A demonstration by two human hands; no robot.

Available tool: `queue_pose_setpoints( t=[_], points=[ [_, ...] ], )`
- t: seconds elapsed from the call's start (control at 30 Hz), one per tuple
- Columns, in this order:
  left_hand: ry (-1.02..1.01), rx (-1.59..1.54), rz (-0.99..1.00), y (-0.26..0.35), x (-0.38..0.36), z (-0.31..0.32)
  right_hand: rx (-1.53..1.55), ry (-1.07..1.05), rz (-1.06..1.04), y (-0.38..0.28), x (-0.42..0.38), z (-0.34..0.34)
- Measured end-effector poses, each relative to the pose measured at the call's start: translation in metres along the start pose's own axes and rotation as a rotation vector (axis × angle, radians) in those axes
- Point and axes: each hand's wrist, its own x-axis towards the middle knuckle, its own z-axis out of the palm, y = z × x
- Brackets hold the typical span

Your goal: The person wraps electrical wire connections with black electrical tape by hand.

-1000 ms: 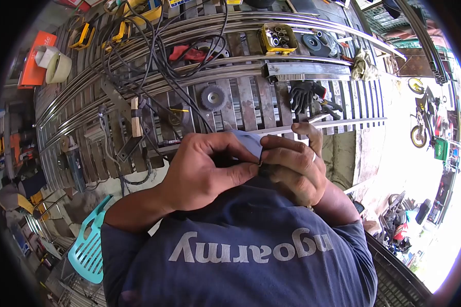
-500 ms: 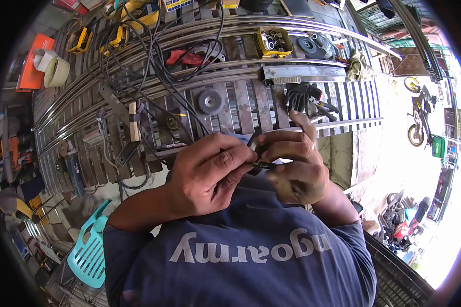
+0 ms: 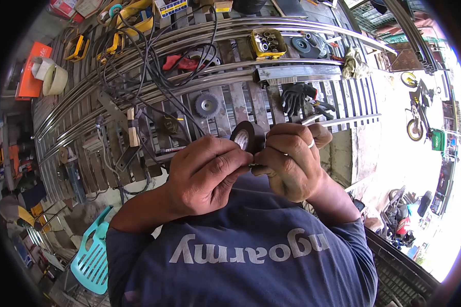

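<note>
A roll of black tape point(image 3: 242, 134) with a pale core stands tilted between my hands, over the front edge of the slatted table. My right hand point(image 3: 294, 158), a ring on one finger, is closed around the roll's right side. Just left of it my left hand point(image 3: 205, 174) is closed in a pinch, its fingertips nearly meeting the right hand's. What the left fingertips grip is mostly covered; only a small dark bit shows between the two hands.
On the slatted metal table point(image 3: 228, 97) lie a toothed disc point(image 3: 207, 104), black gloves point(image 3: 294, 97), long metal tubes, a tangle of black cable point(image 3: 153, 66) and a yellow container point(image 3: 268, 43) of metal pieces. A turquoise chair point(image 3: 91, 261) stands at lower left.
The tape roll has turned into clear view between my hands. My right hand's fingers have curled in, its raised finger lowered. My left hand keeps its pinch, almost in place.
</note>
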Motion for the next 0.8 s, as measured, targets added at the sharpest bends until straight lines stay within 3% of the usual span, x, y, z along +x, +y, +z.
queue_pose_setpoints(
  t=[0.37,0.47,0.6,0.8],
  points=[
    [-0.013,-0.022,-0.093,-0.005,0.005,0.005,0.192,-0.027,0.128,0.007,0.005,-0.003],
    [-0.018,-0.011,-0.11,-0.011,0.003,0.01,-0.091,-0.162,0.016,0.007,-0.001,-0.006],
    [0.015,0.171,0.033,-0.029,-0.007,0.024,-0.347,-0.269,-0.078,0.011,-0.005,-0.004],
    [-0.005,0.393,0.179,-0.045,-0.01,0.029,0.215,-0.412,0.699,0.006,0.01,-0.001]
  ],
)
